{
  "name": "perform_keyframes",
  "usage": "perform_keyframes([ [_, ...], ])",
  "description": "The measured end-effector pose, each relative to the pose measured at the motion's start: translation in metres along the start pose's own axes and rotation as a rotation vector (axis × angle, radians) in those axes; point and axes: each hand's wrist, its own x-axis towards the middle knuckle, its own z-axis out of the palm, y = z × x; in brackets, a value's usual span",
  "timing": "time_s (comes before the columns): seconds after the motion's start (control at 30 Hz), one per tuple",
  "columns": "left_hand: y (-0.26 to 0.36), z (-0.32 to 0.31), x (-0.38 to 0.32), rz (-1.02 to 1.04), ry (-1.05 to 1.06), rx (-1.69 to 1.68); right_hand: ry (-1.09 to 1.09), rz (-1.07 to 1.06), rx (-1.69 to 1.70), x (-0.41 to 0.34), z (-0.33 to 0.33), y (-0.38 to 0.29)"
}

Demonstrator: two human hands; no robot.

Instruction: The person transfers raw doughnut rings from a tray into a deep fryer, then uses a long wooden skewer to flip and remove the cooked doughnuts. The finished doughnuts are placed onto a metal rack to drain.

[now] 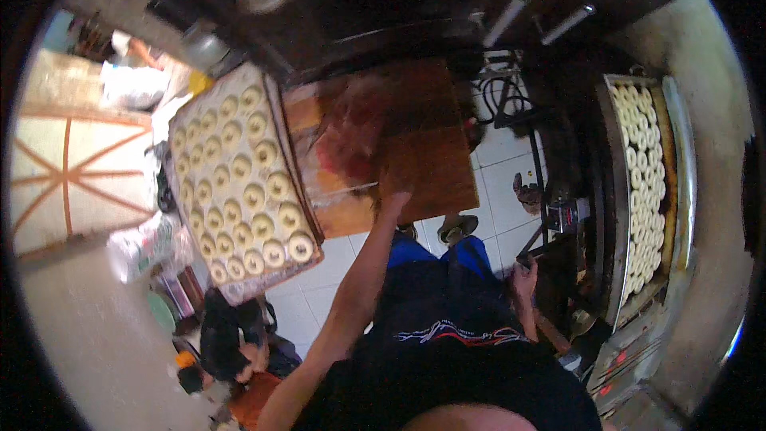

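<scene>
My left forearm reaches up over a brown wooden table, and my left hand (397, 182) is dark and blurred above its top (443, 161). A blurred red patch (347, 152) shows beside that hand, and a thin pale line runs towards it; whether the hand holds anything is unclear. Left of it, a floured tray (230, 149) bears rows of raw ring-shaped dough pieces (242, 166). Low on my right side, my right hand (525, 278) is by the end of a dark metal bar (532, 242). Its grip cannot be made out.
At the right, a long metal fryer or trough (616, 191) holds many pale dough rings (643, 191). Black cables (502, 102) hang above the white tiled floor (502, 161). A dark cabinet (383, 6) stands along the far side. Other people (230, 341) are at lower left.
</scene>
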Motion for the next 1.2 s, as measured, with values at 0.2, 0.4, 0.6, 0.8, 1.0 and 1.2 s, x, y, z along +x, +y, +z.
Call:
perform_keyframes([
  [0.2,-0.033,-0.002,0.024,0.015,-0.168,0.381,0.351,0.571,0.131,-0.169,0.019,0.022],
  [0.4,-0.071,-0.084,0.016,-0.092,-0.015,0.370,0.687,0.536,-0.160,-0.319,0.103,0.056],
  [0.6,-0.049,-0.130,-0.036,0.090,0.371,0.224,0.661,0.464,0.001,-0.353,0.135,-0.003],
  [0.8,0.112,-0.048,-0.141,0.649,0.063,-0.102,0.026,0.078,0.276,-0.246,0.095,-0.119],
  [1.0,0.217,0.067,-0.279,0.177,-0.545,-0.563,0.006,-0.184,0.249,-0.246,0.036,-0.167],
  [1.2,0.229,0.142,-0.359,0.261,-0.698,-0.393,0.198,-0.064,0.420,-0.267,-0.020,-0.129],
])
